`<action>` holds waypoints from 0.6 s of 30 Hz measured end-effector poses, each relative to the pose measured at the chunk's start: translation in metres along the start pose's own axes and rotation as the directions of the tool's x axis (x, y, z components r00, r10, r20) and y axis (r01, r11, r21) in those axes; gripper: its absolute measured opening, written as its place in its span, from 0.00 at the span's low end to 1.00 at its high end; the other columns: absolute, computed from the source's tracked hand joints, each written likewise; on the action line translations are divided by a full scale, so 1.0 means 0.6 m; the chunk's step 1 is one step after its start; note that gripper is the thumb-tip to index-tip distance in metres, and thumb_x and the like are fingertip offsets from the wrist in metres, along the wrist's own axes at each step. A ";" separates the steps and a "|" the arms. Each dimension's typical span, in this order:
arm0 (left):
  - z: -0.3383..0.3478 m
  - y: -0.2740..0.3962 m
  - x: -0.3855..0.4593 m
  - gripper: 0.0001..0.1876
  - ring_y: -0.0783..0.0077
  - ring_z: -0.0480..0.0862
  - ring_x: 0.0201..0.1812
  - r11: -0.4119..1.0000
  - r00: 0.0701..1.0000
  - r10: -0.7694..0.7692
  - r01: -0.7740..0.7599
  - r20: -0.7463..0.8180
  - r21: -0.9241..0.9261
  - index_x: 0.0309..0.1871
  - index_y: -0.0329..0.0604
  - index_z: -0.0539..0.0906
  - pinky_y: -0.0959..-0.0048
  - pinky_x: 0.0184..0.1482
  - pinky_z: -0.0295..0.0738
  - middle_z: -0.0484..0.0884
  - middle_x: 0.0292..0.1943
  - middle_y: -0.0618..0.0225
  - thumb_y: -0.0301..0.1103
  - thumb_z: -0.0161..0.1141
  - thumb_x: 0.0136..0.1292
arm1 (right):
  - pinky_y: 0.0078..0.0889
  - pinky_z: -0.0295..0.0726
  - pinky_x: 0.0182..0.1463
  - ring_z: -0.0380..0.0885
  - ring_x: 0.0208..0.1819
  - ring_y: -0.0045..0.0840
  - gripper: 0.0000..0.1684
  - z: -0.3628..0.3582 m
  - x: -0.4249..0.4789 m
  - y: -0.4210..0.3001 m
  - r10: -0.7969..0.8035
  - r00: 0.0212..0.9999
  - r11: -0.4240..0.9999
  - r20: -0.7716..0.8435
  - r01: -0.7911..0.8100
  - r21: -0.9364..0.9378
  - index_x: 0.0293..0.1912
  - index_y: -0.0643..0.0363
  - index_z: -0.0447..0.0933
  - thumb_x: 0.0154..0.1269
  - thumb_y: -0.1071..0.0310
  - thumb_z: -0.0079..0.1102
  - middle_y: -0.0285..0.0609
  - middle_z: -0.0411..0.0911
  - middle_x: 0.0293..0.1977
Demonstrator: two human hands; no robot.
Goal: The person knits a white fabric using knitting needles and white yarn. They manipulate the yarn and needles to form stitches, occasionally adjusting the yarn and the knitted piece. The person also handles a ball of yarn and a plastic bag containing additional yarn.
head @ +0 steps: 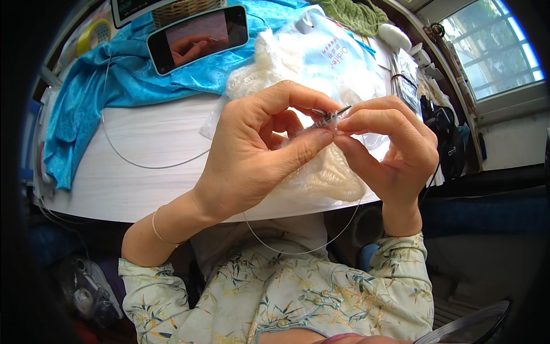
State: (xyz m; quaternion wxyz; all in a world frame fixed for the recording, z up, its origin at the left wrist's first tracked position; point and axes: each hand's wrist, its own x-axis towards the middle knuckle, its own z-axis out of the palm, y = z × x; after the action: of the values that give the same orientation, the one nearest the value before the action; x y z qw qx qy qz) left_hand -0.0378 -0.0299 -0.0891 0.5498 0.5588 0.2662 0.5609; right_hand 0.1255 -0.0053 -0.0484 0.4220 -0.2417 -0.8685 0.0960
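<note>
My left hand (249, 150) grips the dark metal tips of circular knitting needles (343, 111), with fine cream stitches gathered on them. The fingertips of my right hand (386, 137) pinch the knitting and yarn right at the needle points, touching the left thumb's tip. Below both hands hangs cream openwork knitting (326, 176), partly hidden by my left hand. A thin pale needle cable (296, 253) loops down in front of my lap. More fluffy cream knitting or yarn (251, 79) lies behind my left hand.
On the white table (146, 185), a smartphone (200, 38) showing hands leans on a wicker basket (184, 10) over blue velvet cloth (129, 86). Behind my hands lies a printed plastic bag (326, 56). Yellow tape (94, 36) stands far left; a green knitted item (352, 15) lies far back.
</note>
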 end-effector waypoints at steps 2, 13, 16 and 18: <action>0.000 0.004 0.001 0.11 0.86 0.75 0.32 1.000 1.000 0.013 -0.013 0.012 0.024 0.42 0.37 0.73 0.89 0.34 0.70 0.76 0.35 0.69 0.19 0.55 0.54 | 0.16 0.74 0.24 0.76 0.24 0.19 0.11 0.001 -0.001 0.000 0.093 0.995 0.992 0.023 -0.095 0.082 0.28 0.61 0.75 0.40 0.75 0.66 0.38 0.76 0.24; 0.004 0.001 -0.002 0.12 0.87 0.74 0.32 0.967 0.990 0.138 -0.136 0.004 0.218 0.41 0.37 0.74 0.89 0.32 0.70 0.75 0.37 0.68 0.16 0.54 0.53 | 0.15 0.74 0.24 0.76 0.23 0.19 0.09 0.006 -0.001 -0.003 0.065 0.998 0.998 -0.024 -0.065 0.003 0.26 0.61 0.75 0.40 0.78 0.64 0.38 0.75 0.23; 0.003 0.002 -0.002 0.12 0.87 0.74 0.32 0.979 0.994 0.109 -0.107 -0.005 0.173 0.41 0.37 0.74 0.90 0.31 0.70 0.75 0.36 0.69 0.17 0.55 0.53 | 0.15 0.74 0.24 0.75 0.22 0.19 0.09 0.005 -0.002 -0.002 0.016 0.999 0.999 -0.045 -0.017 -0.029 0.26 0.62 0.74 0.40 0.80 0.62 0.38 0.75 0.23; 0.001 0.001 -0.001 0.12 0.87 0.74 0.32 0.986 0.995 0.098 -0.097 0.004 0.133 0.41 0.37 0.74 0.90 0.31 0.70 0.75 0.36 0.69 0.17 0.55 0.53 | 0.15 0.74 0.24 0.75 0.22 0.19 0.09 0.005 -0.004 0.000 -0.005 0.999 1.000 -0.053 0.004 -0.013 0.26 0.63 0.74 0.40 0.81 0.62 0.39 0.74 0.23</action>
State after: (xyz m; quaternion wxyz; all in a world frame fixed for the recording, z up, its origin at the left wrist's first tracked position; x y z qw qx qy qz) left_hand -0.0374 -0.0308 -0.0885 0.4829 0.6059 0.2762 0.5688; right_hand 0.1244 -0.0066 -0.0516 0.4436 -0.2450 -0.8581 0.0831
